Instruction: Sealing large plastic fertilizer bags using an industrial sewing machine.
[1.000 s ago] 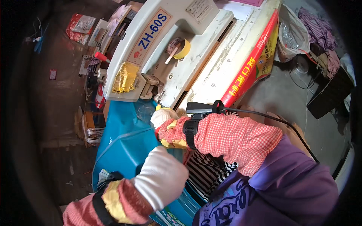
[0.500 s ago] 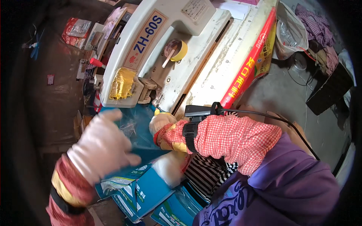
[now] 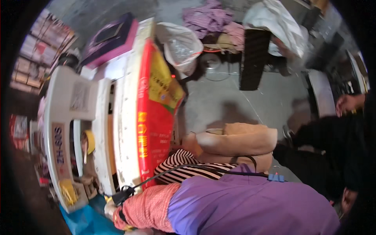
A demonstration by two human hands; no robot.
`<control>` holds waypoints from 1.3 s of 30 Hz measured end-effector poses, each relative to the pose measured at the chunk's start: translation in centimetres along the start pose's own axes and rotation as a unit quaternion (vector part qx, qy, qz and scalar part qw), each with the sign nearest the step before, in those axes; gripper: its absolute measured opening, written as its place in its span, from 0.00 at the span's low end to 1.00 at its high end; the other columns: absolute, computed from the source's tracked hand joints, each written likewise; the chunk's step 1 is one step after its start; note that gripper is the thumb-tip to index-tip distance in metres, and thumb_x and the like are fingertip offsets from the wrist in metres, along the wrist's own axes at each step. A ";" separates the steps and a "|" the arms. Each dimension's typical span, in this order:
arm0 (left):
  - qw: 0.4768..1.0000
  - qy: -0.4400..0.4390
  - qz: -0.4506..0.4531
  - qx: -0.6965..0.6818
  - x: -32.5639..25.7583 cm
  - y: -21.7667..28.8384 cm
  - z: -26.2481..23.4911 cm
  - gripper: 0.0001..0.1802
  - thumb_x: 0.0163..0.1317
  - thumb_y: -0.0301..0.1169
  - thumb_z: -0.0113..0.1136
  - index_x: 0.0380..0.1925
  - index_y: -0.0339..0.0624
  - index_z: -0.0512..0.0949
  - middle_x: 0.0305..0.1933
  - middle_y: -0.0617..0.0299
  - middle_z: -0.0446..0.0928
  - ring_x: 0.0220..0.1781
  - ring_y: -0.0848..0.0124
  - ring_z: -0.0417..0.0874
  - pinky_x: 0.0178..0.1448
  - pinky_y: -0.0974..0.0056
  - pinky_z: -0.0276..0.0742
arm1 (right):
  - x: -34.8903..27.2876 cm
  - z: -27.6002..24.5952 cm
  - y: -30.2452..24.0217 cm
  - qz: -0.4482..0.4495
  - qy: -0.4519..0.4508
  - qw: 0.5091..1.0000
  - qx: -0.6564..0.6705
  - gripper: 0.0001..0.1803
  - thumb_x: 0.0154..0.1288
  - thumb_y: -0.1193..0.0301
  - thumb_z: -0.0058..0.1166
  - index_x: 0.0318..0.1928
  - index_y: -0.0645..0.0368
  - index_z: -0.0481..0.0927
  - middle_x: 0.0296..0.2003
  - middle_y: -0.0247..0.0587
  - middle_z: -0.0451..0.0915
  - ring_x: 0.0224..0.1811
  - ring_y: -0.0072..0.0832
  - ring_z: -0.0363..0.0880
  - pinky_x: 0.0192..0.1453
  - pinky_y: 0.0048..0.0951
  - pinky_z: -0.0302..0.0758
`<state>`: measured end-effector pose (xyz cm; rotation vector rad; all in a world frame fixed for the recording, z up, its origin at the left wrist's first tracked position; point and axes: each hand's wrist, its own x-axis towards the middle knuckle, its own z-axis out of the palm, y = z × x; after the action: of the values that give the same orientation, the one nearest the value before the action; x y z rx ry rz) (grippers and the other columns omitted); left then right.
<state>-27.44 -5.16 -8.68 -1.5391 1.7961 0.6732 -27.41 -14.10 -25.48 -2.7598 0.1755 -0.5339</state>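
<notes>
A forearm in a red-checked sleeve (image 3: pixel 147 205) stretches from the purple-clad shoulder toward the lower left, ending in a white-gloved hand (image 3: pixel 111 207) at the picture's bottom edge, resting on blue sheet material (image 3: pixel 84 221). Which hand it is and whether its fingers are curled or spread cannot be told; no other hand of the wearer shows. Just beside it stands a white machine (image 3: pixel 58 129) with a yellow tape roll (image 3: pixel 90 141). A red-and-yellow banner (image 3: pixel 152 129) flanks the bench; grey floor (image 3: pixel 219 102) lies open beyond, where another person in black (image 3: pixel 333 152) sits.
</notes>
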 end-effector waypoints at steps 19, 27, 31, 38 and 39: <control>0.968 0.118 0.207 -0.077 -3.6 8.9 -12.3 0.03 0.54 0.29 0.52 0.25 0.48 0.68 0.23 0.65 0.69 0.27 0.64 0.73 0.32 0.62 0.64 | -39.7 -40.4 -12.4 -0.321 -0.264 0.771 -0.482 0.11 0.64 0.69 0.39 0.42 0.60 0.72 0.37 0.35 0.73 0.37 0.18 0.71 0.40 0.23 0.72; 0.880 0.241 0.390 -0.119 1.1 12.9 -11.5 0.11 0.58 0.25 0.56 0.42 0.39 0.78 0.41 0.55 0.79 0.43 0.59 0.78 0.49 0.62 0.72 | -34.7 -38.8 -8.6 -0.429 -0.299 0.661 -0.538 0.13 0.68 0.66 0.33 0.42 0.58 0.70 0.39 0.33 0.71 0.39 0.17 0.68 0.45 0.22 0.70; 0.919 0.256 0.283 -0.098 -3.1 7.6 -9.5 0.13 0.60 0.27 0.55 0.46 0.39 0.76 0.45 0.54 0.78 0.46 0.59 0.78 0.53 0.60 0.70 | -33.8 -38.2 -9.0 -0.496 -0.297 0.594 -0.559 0.14 0.70 0.64 0.30 0.42 0.57 0.69 0.40 0.32 0.70 0.40 0.16 0.67 0.48 0.22 0.68; 0.880 0.320 -0.008 -0.350 -6.5 0.0 -3.2 0.14 0.65 0.29 0.50 0.46 0.32 0.75 0.45 0.55 0.77 0.48 0.67 0.76 0.56 0.64 0.68 | -34.1 -39.1 -9.8 -0.500 -0.337 0.603 -0.523 0.14 0.70 0.64 0.29 0.41 0.56 0.69 0.39 0.32 0.69 0.40 0.16 0.66 0.49 0.22 0.68; 0.876 0.327 -0.021 -0.353 -7.1 -0.6 -2.2 0.14 0.65 0.29 0.50 0.46 0.32 0.75 0.45 0.55 0.77 0.48 0.67 0.76 0.56 0.64 0.68 | -34.0 -39.0 -9.1 -0.507 -0.326 0.603 -0.522 0.14 0.70 0.64 0.29 0.40 0.56 0.69 0.39 0.32 0.69 0.39 0.16 0.66 0.49 0.22 0.68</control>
<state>-26.62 -2.38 -1.86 -2.5265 2.0961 0.9260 -73.14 -10.75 0.18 -3.5972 -1.9339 0.7192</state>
